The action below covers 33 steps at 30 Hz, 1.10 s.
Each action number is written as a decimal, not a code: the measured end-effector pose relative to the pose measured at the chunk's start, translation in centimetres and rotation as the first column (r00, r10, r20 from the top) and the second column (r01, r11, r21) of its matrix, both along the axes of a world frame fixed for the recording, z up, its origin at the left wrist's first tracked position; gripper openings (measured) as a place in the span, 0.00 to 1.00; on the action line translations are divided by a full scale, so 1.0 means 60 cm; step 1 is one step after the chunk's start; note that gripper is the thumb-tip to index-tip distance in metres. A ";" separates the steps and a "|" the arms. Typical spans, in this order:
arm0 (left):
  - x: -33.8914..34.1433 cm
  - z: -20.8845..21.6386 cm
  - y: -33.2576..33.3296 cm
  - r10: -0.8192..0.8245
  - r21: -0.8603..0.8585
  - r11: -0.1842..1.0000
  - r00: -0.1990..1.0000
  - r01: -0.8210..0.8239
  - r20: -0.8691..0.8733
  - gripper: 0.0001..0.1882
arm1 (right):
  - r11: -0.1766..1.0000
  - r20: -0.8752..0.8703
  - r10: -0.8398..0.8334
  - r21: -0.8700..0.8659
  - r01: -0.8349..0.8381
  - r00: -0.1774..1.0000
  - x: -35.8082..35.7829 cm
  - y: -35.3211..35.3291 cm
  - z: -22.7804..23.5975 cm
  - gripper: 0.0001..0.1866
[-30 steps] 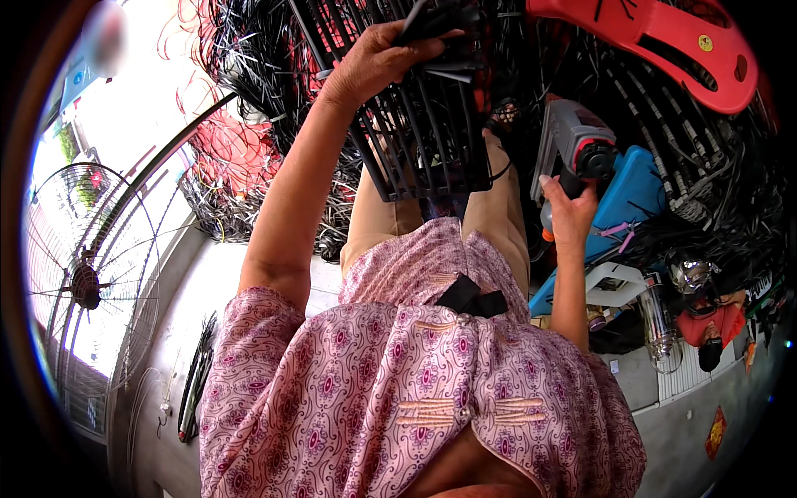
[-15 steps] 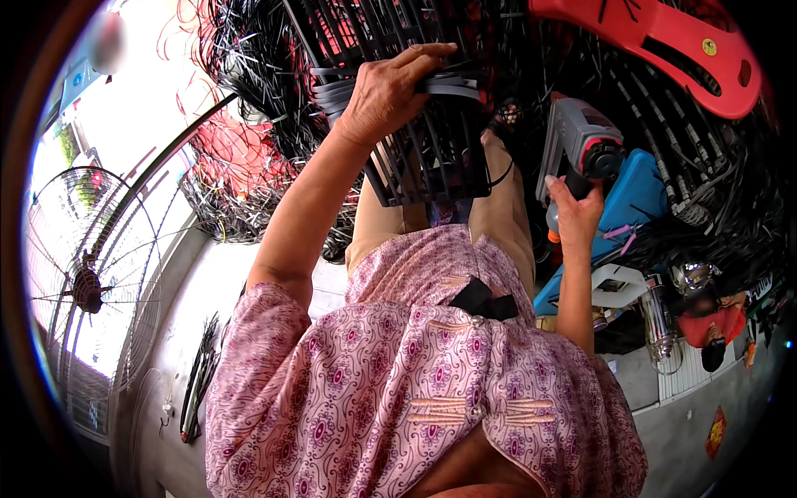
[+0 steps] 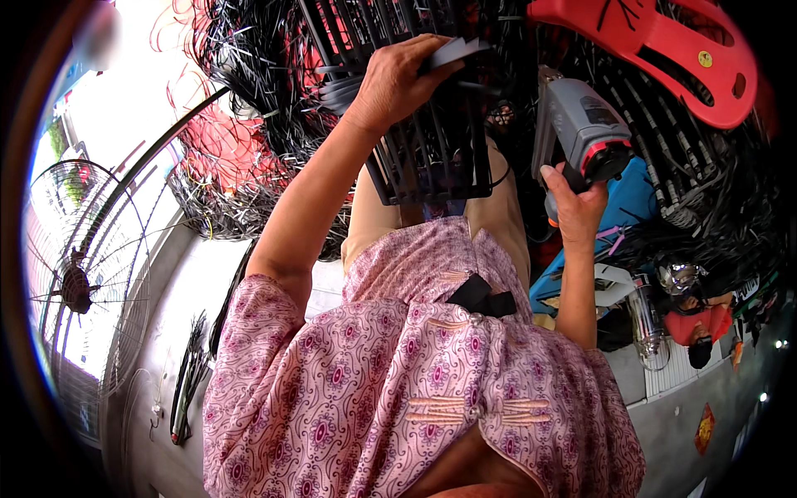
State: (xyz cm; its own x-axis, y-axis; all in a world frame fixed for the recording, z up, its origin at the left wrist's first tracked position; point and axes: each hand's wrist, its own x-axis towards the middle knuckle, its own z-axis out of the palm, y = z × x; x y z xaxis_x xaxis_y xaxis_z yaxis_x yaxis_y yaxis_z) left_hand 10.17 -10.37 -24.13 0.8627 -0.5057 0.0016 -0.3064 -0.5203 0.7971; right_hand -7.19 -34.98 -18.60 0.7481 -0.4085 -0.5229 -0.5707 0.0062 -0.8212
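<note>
Between my knees stands a black basket-like frame of upright slats, with dark grey flat strips wound around its upper part. My left hand is closed at its top, gripping a grey flat strip whose end juts out past the fingers to the right. Off to the right, my right hand wraps round the handle of a grey power tool with a red and black end. The tool is raised beside the basket frame, apart from it. My left palm and the strip's far end are hidden.
Tangled black strips pile up beyond the basket frame, with red material among them. A red plastic stool lies at the upper right, a blue case below the tool. A wire-guard fan stands at left. A person in red is at right.
My left hand has shifted slightly right and up, and the grey strip's end now angles upward from the fingers. The power tool has tilted and moved slightly down.
</note>
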 end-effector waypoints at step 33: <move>0.050 0.028 0.006 0.300 0.253 0.945 0.857 -0.206 -0.420 0.18 | 0.800 0.075 0.551 -0.331 -0.500 0.831 0.068 0.011 0.019 0.26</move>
State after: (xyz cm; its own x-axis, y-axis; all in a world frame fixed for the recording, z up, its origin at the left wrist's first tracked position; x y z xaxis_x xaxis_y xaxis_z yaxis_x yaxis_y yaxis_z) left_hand 13.19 -10.01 -22.46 0.8439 -0.2198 -0.4894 0.2220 -0.6875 0.6914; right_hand -3.13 -34.29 -17.47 0.9530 -0.0391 -0.3005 -0.2785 -0.5043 -0.8174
